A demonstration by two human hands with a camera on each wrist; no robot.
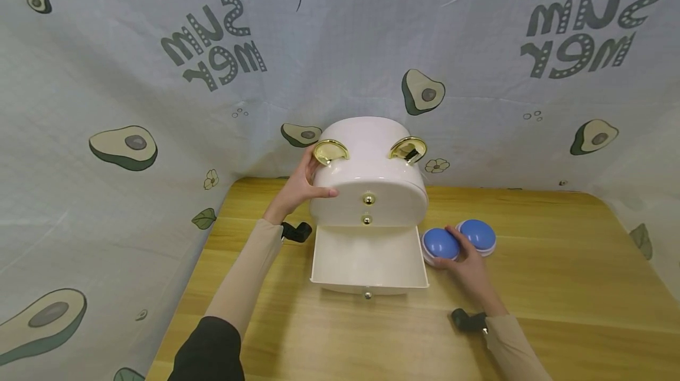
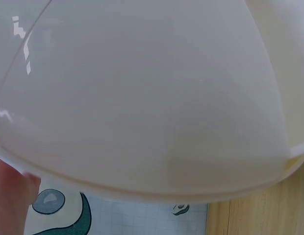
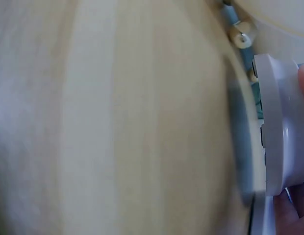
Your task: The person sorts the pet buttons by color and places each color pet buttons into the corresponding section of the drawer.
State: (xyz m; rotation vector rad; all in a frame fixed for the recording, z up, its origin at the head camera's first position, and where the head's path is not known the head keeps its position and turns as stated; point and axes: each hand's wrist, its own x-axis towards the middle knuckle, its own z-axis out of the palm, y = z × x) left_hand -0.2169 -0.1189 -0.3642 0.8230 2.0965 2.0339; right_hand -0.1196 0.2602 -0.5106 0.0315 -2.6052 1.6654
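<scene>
A white, glossy drawer box (image 1: 370, 159) with two gold ear-shaped pieces stands near the middle of the table; its lower drawer (image 1: 366, 257) is pulled out. My left hand (image 1: 300, 186) rests against the box's left side, thumb laid across the front. In the left wrist view, the white wall (image 2: 142, 107) fills most of the picture, with a fingertip at lower left. My right hand (image 1: 470, 269) grips a round push button (image 1: 441, 243) with a blue domed top and white base, right of the drawer. Its white base (image 3: 284, 127) appears tilted on edge in the right wrist view.
A second blue-topped push button (image 1: 478, 235) lies just behind and right of the held one. The wooden table (image 1: 558, 263) extends to the right and front. Behind it hangs a pale cloth (image 1: 340, 44) with printed avocados, close to the box's back.
</scene>
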